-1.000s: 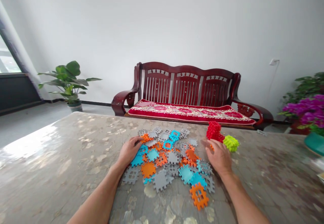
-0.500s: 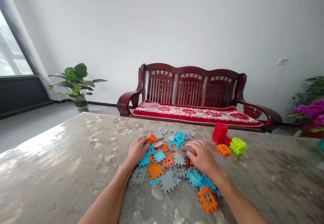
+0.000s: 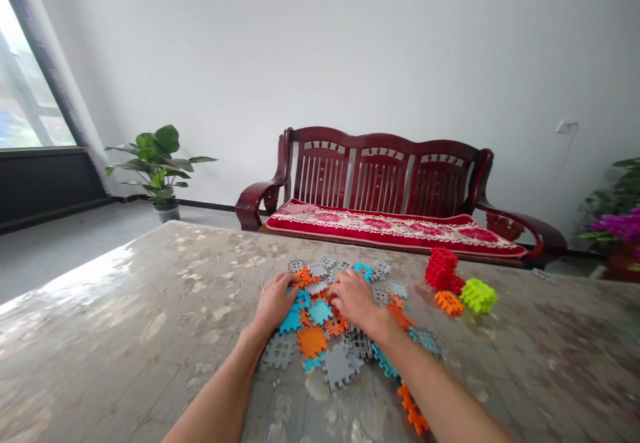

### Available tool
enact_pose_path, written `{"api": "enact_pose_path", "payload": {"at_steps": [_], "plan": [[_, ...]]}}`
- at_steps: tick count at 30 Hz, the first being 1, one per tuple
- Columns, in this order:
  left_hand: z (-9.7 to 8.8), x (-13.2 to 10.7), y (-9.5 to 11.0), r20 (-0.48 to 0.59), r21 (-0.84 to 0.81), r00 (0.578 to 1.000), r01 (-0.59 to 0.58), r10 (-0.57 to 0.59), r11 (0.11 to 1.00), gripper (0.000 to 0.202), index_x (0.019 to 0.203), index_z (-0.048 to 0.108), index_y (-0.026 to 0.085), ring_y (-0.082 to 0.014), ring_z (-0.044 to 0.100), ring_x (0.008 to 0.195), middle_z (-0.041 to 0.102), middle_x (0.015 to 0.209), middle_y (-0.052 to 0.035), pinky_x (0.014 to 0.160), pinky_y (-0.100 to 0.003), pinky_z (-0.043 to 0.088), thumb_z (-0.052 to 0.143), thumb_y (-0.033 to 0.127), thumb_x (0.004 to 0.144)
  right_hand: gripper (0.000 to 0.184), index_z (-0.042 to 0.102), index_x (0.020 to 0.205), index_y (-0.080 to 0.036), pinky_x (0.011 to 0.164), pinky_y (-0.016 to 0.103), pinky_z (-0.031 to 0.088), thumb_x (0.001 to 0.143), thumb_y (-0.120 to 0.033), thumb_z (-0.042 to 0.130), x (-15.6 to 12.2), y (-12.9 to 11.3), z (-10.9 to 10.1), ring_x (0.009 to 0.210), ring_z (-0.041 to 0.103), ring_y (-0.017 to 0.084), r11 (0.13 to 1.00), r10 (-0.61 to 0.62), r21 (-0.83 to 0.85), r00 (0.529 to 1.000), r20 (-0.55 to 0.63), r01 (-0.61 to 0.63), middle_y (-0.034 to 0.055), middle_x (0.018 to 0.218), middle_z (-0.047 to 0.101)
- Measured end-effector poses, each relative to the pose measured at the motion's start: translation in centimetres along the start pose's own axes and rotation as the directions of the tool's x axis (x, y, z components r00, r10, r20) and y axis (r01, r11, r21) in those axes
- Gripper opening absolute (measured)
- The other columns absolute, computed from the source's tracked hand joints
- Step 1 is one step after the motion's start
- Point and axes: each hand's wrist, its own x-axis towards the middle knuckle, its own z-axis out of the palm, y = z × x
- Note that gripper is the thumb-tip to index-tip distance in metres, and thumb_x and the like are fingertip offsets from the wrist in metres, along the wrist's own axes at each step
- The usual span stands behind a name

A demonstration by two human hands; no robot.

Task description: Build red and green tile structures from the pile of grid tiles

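A heap of flat interlocking plastic tiles (image 3: pixel 334 336) in grey, orange and blue lies on the marbled table (image 3: pixel 150 316). My left hand (image 3: pixel 274 300) rests palm down on the heap's left edge, its fingers curled over an orange tile (image 3: pixel 303 276). My right hand (image 3: pixel 354 296) lies on the middle of the heap, its fingers bent onto the tiles; I cannot make out whether it grips one. To the right stand a red block assembly (image 3: pixel 443 269), a lime-green assembly (image 3: pixel 479 295) and a single orange tile (image 3: pixel 449 302), all apart from my hands.
A dark red wooden bench (image 3: pixel 385 189) with a red floral cushion stands behind the table. A potted green plant (image 3: pixel 157 163) is at the left by a window. Purple flowers (image 3: pixel 620 226) show at the right edge.
My right hand has moved left from beside the red assembly onto the middle of the heap, leaving an orange tile by the red one. My left hand stayed put. The view has shifted.
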Motion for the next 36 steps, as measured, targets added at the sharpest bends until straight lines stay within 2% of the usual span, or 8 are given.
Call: {"api": "enact_pose_path", "payload": {"at_steps": [4, 10, 16, 21, 24, 29, 32, 36], "plan": [[0.1, 0.0, -0.1, -0.007, -0.022, 1.0, -0.002, 0.002, 1.0, 0.022, 0.099, 0.07, 0.023, -0.0223, 0.063, 0.11, 0.069, 0.117, -0.0067, 0.101, -0.034, 0.042, 0.053, 0.021, 0.084, 0.017, 0.077, 0.092, -0.026, 0.089, 0.035, 0.04, 0.083, -0.021, 0.063, 0.4, -0.3, 0.1, 0.105, 0.051, 0.024, 0.997, -0.034, -0.068, 0.999, 0.031, 0.036, 0.0056, 0.099, 0.067], [0.1, 0.1, -0.1, 0.0, -0.028, 1.0, 0.011, -0.011, 1.0, 0.023, 0.101, 0.07, 0.022, -0.022, 0.062, 0.11, 0.069, 0.118, -0.0068, 0.102, -0.034, 0.041, 0.054, 0.021, 0.085, 0.017, 0.073, 0.093, -0.024, 0.09, 0.035, 0.041, 0.087, -0.021, 0.058, 0.4, -0.1, 0.8, 0.105, 0.051, 0.023, 0.991, -0.098, -0.089, 0.995, -0.007, 0.097, 0.0059, 0.1, 0.066], [0.0, 0.1, -0.1, 0.007, -0.018, 1.0, 0.005, -0.005, 1.0, 0.023, 0.101, 0.07, 0.023, -0.0211, 0.062, 0.109, 0.069, 0.117, -0.0057, 0.1, -0.033, 0.043, 0.052, 0.022, 0.086, 0.012, 0.068, 0.095, -0.022, 0.092, 0.034, 0.042, 0.088, -0.02, 0.059, -1.0, 0.7, -0.5, 0.103, 0.055, 0.021, 0.998, -0.056, 0.018, 0.995, -0.086, 0.058, 0.0048, 0.103, 0.064], [0.0, 0.1, -0.2, 0.012, 0.004, 1.0, 0.015, -0.015, 1.0, 0.024, 0.101, 0.07, 0.024, -0.0212, 0.063, 0.11, 0.068, 0.12, -0.0044, 0.101, -0.033, 0.043, 0.052, 0.023, 0.085, 0.019, 0.065, 0.097, -0.023, 0.091, 0.029, 0.045, 0.09, -0.014, 0.05, -4.5, 4.8, -1.6, 0.1, 0.06, 0.016, 0.978, 0.012, 0.21, 0.99, -0.142, 0.018, 0.0037, 0.109, 0.064], [0.1, 0.2, -0.4, 0.004, 0.007, 1.0, -0.002, 0.002, 1.0, 0.024, 0.1, 0.07, 0.025, -0.0215, 0.062, 0.111, 0.068, 0.12, -0.0044, 0.103, -0.034, 0.043, 0.051, 0.025, 0.085, 0.021, 0.065, 0.098, -0.024, 0.09, 0.032, 0.046, 0.09, -0.016, 0.047, -7.4, 9.0, -1.2, 0.1, 0.062, 0.017, 0.956, 0.171, 0.268, 0.967, -0.187, -0.117, 0.0041, 0.114, 0.064], [0.3, 0.4, -0.8, -0.003, 0.011, 1.0, 0.0, 0.0, 1.0, 0.026, 0.101, 0.071, 0.025, -0.0227, 0.063, 0.111, 0.068, 0.121, -0.0049, 0.103, -0.035, 0.043, 0.051, 0.029, 0.085, 0.021, 0.065, 0.095, -0.022, 0.095, 0.034, 0.045, 0.089, -0.018, 0.045, -12.0, 14.5, 0.3, 0.104, 0.061, 0.019, 0.929, 0.313, 0.261, 0.932, -0.183, -0.261, 0.0057, 0.11, 0.065], [0.3, 0.4, -1.0, 0.004, 0.002, 1.0, -0.004, 0.004, 1.0, 0.028, 0.101, 0.071, 0.024, -0.0234, 0.064, 0.11, 0.068, 0.122, -0.0057, 0.104, -0.036, 0.043, 0.05, 0.032, 0.085, 0.022, 0.065, 0.095, -0.022, 0.094, 0.032, 0.045, 0.088, -0.017, 0.045, -13.8, 15.2, 0.8, 0.107, 0.06, 0.019, 0.926, 0.348, 0.216, 0.921, -0.173, -0.31, 0.0058, 0.113, 0.064], [0.4, 0.5, -1.2, 0.009, -0.012, 1.0, -0.01, 0.01, 1.0, 0.028, 0.101, 0.071, 0.024, -0.0235, 0.064, 0.11, 0.069, 0.121, -0.0053, 0.103, -0.036, 0.044, 0.05, 0.033, 0.085, 0.025, 0.066, 0.097, -0.021, 0.094, 0.031, 0.044, 0.087, -0.013, 0.044, -14.6, 14.4, 1.1, 0.108, 0.06, 0.02, 0.913, 0.406, 0.125, 0.899, -0.163, -0.389, 0.0077, 0.115, 0.066]]}}
